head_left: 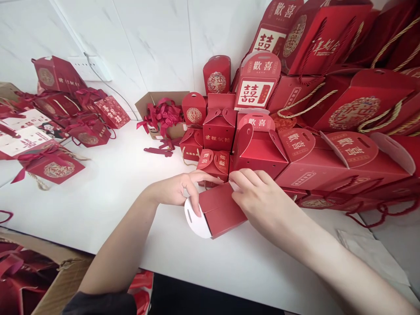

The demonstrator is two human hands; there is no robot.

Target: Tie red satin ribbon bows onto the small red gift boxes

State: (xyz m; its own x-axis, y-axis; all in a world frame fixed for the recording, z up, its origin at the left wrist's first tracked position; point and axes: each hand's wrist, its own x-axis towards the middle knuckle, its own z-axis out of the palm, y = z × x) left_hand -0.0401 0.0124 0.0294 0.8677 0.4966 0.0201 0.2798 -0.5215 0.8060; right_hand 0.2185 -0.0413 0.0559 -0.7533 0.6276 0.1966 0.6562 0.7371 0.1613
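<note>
A red paper box lies tilted just above the white table, near the middle of the view. Its white-lined end flap, with a slot in it, is folded out at the left. My left hand is on the box's left end, thumb against the flap and fingers reaching along the far side. On the right end, my right hand has its fingers curled round the box's edge, where a bit of white lining shows; its fingertips are partly hidden.
Stacked red gift boxes fill the back and right. A carton of ribbons stands behind the table. Ribboned boxes sit at the left. An open cardboard carton is at the lower left.
</note>
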